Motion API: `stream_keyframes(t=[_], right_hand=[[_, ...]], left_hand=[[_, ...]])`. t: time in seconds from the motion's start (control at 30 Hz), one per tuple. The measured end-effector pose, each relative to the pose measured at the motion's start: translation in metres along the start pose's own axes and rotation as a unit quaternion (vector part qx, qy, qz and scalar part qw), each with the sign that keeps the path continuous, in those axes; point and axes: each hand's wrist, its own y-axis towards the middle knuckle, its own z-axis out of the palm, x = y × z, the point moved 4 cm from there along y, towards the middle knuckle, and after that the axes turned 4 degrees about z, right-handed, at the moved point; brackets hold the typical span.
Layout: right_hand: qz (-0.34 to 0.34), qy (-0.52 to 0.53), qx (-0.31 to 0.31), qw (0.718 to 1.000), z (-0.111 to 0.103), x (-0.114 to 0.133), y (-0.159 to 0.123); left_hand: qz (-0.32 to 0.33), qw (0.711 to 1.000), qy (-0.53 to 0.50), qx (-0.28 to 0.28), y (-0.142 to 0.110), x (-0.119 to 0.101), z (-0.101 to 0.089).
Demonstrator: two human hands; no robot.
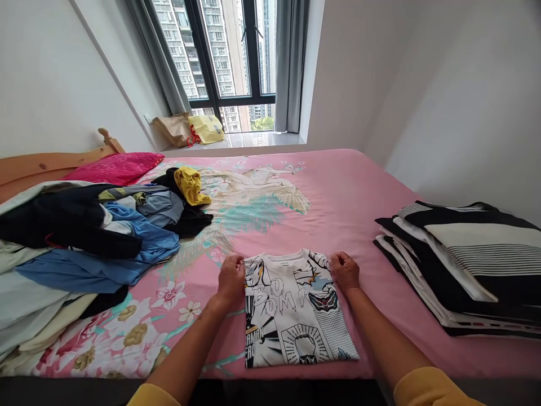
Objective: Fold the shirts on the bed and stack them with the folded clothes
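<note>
A white T-shirt [291,310] with black comic-style print lies folded into a rough rectangle near the bed's front edge, its collar pointing away from me. My left hand [232,279] is closed at the shirt's upper left corner, fingers pinching the edge. At the upper right corner my right hand [345,270] pinches the opposite edge, its thumb and fingers together. The shirt lies flat between both hands, with its printed front upward.
On the left is a loose heap of clothes [143,248], with a yellow garment [192,185] on top. A folded stack of clothes [465,265] stands at the right. Behind are a red pillow [118,168], a wooden headboard [54,163] and bags [207,128] on the windowsill. A pink patterned bedsheet [333,192] covers the bed.
</note>
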Motion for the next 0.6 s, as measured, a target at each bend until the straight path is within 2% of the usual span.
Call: stream_keyframes(t=[0.07,0.13,0.2,0.27,0.33,0.43,0.5,0.6], right_hand=[[0.007,0.018,-0.013,1.000,-0.005,0.013,-0.005],[-0.011,0.039,-0.018,0.999,-0.008,0.036,-0.019],[-0.075,0.040,0.008,0.996,-0.006,0.064,-0.038],[-0.157,-0.019,0.067,0.985,0.004,0.087,-0.058],[-0.181,-0.134,0.140,0.964,0.018,0.090,-0.071],[-0.103,-0.282,0.201,0.933,0.033,0.063,-0.069],[-0.060,-0.319,0.206,0.923,0.035,0.048,-0.061],[-0.046,-0.326,0.195,0.924,0.031,0.047,-0.053]], left_hand=[[0.090,0.996,0.004,0.015,-0.018,-0.024,0.012],[0.178,0.982,0.040,0.051,-0.033,-0.046,0.029],[0.206,0.970,0.106,0.076,-0.040,-0.059,0.045],[0.164,0.968,0.166,0.089,-0.039,-0.060,0.055],[0.103,0.969,0.199,0.104,-0.035,-0.053,0.058],[0.028,0.969,0.208,0.129,-0.030,-0.035,0.055],[0.003,0.969,0.205,0.141,-0.029,-0.026,0.051],[-0.002,0.970,0.207,0.130,-0.031,-0.023,0.047]])
